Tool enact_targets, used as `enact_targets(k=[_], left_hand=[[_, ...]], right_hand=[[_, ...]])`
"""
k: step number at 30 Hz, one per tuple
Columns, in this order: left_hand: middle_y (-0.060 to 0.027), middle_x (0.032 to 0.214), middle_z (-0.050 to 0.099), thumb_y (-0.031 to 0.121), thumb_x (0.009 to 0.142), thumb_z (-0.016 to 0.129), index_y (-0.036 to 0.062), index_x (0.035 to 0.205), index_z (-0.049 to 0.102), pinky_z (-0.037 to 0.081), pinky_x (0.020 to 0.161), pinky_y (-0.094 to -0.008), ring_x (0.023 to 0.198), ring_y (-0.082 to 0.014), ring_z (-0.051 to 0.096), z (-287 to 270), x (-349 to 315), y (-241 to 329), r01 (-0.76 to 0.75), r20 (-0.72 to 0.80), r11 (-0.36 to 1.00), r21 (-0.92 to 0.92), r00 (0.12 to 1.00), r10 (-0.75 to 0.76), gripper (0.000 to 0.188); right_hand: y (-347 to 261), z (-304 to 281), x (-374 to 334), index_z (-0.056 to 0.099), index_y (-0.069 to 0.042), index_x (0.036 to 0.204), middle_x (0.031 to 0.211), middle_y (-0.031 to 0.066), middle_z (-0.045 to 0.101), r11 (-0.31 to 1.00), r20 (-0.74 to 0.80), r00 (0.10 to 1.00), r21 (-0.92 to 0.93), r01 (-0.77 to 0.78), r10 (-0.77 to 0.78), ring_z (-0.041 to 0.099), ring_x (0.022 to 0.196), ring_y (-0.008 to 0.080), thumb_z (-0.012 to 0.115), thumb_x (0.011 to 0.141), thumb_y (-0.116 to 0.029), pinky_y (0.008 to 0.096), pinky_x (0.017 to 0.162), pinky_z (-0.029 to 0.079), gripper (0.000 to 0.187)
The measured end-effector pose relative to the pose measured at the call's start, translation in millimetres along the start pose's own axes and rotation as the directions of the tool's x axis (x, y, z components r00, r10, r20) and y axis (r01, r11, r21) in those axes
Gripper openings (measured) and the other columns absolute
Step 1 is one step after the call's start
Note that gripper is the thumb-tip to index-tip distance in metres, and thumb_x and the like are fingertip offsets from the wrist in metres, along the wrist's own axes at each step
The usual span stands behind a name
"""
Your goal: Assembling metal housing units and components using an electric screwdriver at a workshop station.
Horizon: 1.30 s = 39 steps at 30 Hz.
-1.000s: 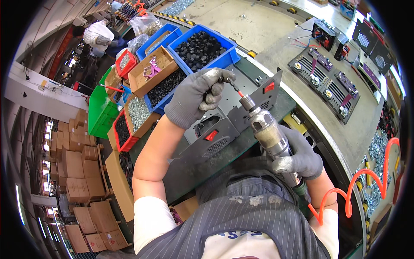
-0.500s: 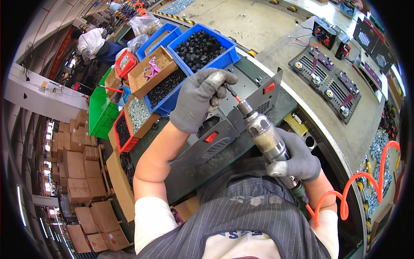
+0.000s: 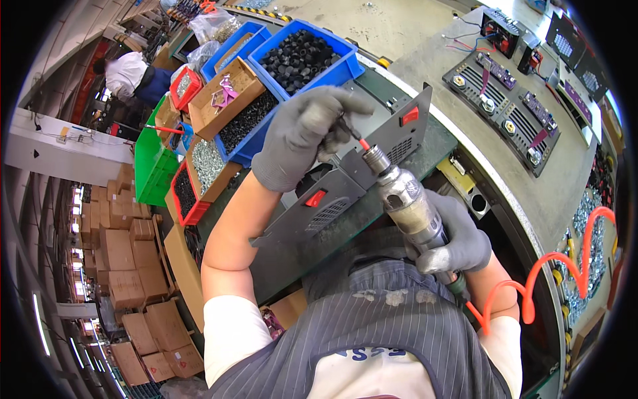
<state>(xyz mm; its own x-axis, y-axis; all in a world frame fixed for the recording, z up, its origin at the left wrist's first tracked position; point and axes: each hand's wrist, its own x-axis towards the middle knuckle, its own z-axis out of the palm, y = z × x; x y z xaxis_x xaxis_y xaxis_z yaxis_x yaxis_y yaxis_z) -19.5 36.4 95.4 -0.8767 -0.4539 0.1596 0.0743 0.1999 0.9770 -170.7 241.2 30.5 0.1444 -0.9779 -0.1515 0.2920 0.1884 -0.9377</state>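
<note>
My right hand (image 3: 458,243), in a grey glove, is wrapped round a metal pneumatic screwdriver (image 3: 411,206), held slanting with its nose up and left. An orange coiled air hose (image 3: 528,292) runs from its rear end. My left hand (image 3: 296,136), gloved too, is closed at the dark tip of the red-collared bit (image 3: 363,143). Its fingers are slightly smeared, and whatever small piece they pinch is hidden. Beneath both hands sits a grey sheet-metal housing (image 3: 345,179) with vent slots and two red rocker switches (image 3: 409,116).
A blue bin (image 3: 352,63) of black caps stands beyond my left hand. Beside it are a cardboard tray (image 3: 203,113), a box of silver screws (image 3: 207,163) and a red bin (image 3: 193,209). Slotted panels with circuit boards (image 3: 498,110) lie at right. A person (image 3: 129,73) bends at far left.
The bit tip and my left fingers have shifted slightly up and left together. The view has tilted a little. Both hands keep their holds.
</note>
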Motion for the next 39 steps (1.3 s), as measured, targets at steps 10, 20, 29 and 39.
enact_targets(k=[10,20,29,39], left_hand=[[0.0059,0.062,0.035,0.043,0.095,0.04,0.0002,0.107,0.061,0.026,0.041,-0.0198,0.048,-0.0027,0.029,-31.1,2.2,-88.8,0.627,-0.024,0.774,0.09,0.778,-0.628,0.049],[-0.0086,0.084,0.059,0.026,0.091,0.047,-0.0021,0.104,0.062,0.044,0.065,-0.0269,0.072,-0.0147,0.051,-48.0,3.5,-169.0,-0.022,0.496,0.846,0.533,0.818,-0.291,0.034],[-0.0157,0.083,0.063,0.017,0.085,0.052,-0.0029,0.094,0.062,0.046,0.069,-0.0311,0.072,-0.0204,0.055,-45.8,-0.7,-168.3,-0.261,0.502,0.817,0.514,0.864,-0.04,0.024],[-0.0173,0.079,0.063,0.015,0.078,0.058,-0.0003,0.087,0.063,0.046,0.065,-0.0334,0.066,-0.0176,0.056,-35.5,-1.4,-142.6,0.169,0.365,0.863,0.476,0.855,-0.368,0.018]], right_hand=[[60.6,-19.2,-49.6,0.053,0.001,0.113,0.093,0.0059,0.059,0.99,-0.103,0.985,-0.018,-0.14,0.137,0.054,0.084,0.0128,0.081,0.055,-0.034,0.0274,0.078,0.043,0.073],[118.2,-28.6,-20.4,0.053,0.001,0.113,0.088,0.004,0.056,0.991,-0.128,0.985,-0.062,-0.12,0.112,0.051,0.08,0.012,0.077,0.066,-0.031,0.0277,0.075,0.043,0.062],[106.2,-21.6,-18.6,0.051,0.001,0.118,0.089,0.0049,0.057,0.982,-0.15,0.985,-0.157,-0.109,0.085,0.051,0.081,0.0141,0.078,0.066,-0.032,0.0293,0.076,0.043,0.067],[97.6,-13.9,-10.4,0.05,0.003,0.119,0.087,-0.0005,0.053,0.984,-0.138,0.977,0.096,-0.153,0.165,0.049,0.073,0.0086,0.073,0.066,-0.021,0.0232,0.067,0.041,0.062]])
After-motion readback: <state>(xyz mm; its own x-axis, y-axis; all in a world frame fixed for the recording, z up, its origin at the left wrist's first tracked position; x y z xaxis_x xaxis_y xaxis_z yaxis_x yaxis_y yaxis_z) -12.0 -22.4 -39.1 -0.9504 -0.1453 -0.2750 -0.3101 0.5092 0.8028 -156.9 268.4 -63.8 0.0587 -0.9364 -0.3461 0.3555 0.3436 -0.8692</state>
